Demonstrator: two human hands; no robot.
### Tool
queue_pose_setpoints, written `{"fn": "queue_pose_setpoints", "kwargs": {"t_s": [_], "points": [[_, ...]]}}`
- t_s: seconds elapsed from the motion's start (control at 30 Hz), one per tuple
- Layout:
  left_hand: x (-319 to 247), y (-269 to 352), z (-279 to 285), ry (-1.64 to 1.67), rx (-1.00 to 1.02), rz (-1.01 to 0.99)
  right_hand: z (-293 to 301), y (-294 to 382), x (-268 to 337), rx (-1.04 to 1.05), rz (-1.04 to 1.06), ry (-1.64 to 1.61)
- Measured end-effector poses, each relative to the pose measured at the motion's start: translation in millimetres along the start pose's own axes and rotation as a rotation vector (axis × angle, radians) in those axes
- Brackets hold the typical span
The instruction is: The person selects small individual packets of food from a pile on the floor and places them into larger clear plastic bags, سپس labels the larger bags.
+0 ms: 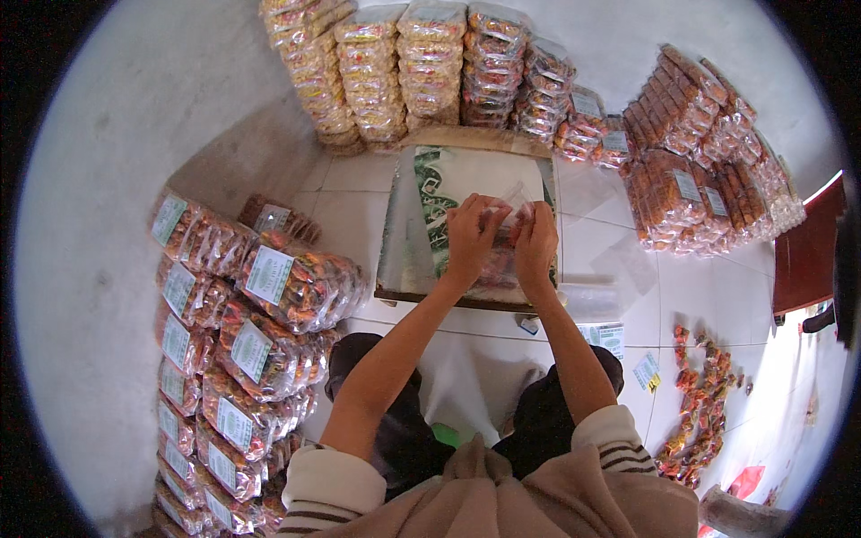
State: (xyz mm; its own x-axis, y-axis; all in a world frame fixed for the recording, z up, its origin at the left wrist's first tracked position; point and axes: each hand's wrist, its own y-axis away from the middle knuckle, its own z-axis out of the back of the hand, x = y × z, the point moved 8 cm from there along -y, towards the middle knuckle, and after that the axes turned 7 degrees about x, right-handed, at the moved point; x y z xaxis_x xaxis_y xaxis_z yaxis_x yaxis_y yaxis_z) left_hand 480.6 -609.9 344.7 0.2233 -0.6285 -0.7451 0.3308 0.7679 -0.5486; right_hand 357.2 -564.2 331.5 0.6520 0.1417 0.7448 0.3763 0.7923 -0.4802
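Both hands work together over a low table (402, 269) covered with a printed sheet. Between them is a clear plastic bag (501, 259) with reddish pieces inside, lying on the tabletop. My left hand (472, 232) grips the upper left of the bag, fingers curled over it. On the other side my right hand (536, 235) pinches the bag's upper right edge. A transparent corner of the plastic sticks up between the two hands. The bag's lower part is blurred under the wrists.
Stacks of labelled snack packs (252, 350) rise at the left. More packed bags (430, 67) line the far wall, with brown stick-shaped packs (693, 195) at the right. Wrapped small pieces (703, 397) lie on the tiles. Plastic sleeves (592, 302) and labels (647, 372) lie nearer.
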Motion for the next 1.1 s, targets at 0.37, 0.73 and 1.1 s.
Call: {"fn": "queue_pose_setpoints", "kwargs": {"t_s": [0.37,0.73,1.1], "points": [[14.0,-4.7,-4.7,0.227,0.075,0.163,2.8,-7.5,7.9,-0.091,0.078,0.008],[-0.5,-2.2,3.7,0.069,-0.108,0.075,14.9,-2.5,17.0,-0.152,0.105,-0.019],[-12.2,-8.8,0.9,0.009,-0.152,-0.031,5.6,-8.4,10.7,-0.132,0.141,0.09]]}}
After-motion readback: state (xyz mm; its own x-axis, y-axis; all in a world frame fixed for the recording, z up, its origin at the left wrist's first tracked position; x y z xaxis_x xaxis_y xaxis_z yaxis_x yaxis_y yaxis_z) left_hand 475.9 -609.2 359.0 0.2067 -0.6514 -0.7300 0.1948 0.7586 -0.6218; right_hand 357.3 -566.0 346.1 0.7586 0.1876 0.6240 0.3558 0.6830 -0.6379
